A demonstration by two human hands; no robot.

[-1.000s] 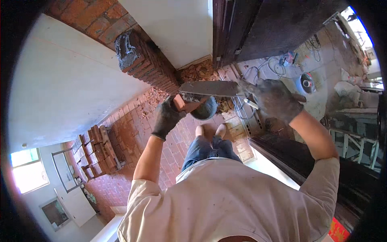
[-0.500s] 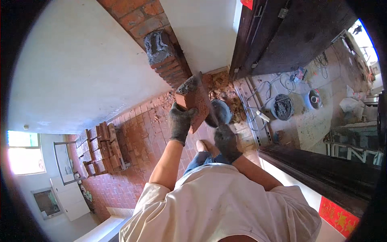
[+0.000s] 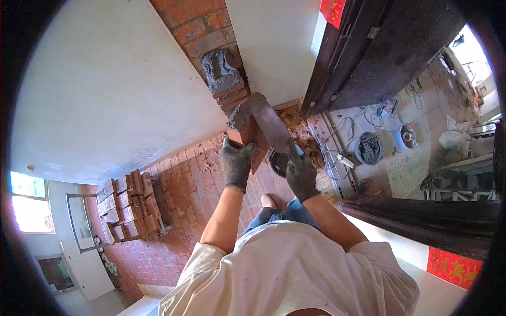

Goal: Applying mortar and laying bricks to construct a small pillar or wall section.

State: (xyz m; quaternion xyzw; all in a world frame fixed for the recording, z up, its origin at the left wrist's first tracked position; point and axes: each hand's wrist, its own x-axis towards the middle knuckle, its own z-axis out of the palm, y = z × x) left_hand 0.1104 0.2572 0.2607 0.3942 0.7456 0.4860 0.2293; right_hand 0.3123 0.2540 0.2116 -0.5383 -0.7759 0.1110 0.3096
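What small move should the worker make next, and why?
Probably smooth the grey mortar on the brick with one light trowel stroke: the left hand holds the brick up, the right hand has the trowel right by that mortar, and its surface looks uneven.

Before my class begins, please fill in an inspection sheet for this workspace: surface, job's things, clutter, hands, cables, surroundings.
Surface: red tiled floor, dusty; rubble by the wall.
Job's things: brick with grey mortar on one end; trowel; mortar-topped brick pier.
Clutter: stacked bricks, left; mortar bucket, right.
Hands: gloved; left hand grips the brick, right hand the trowel.
Cables: loose loops on the floor, right.
Surroundings: white wall, dark door.
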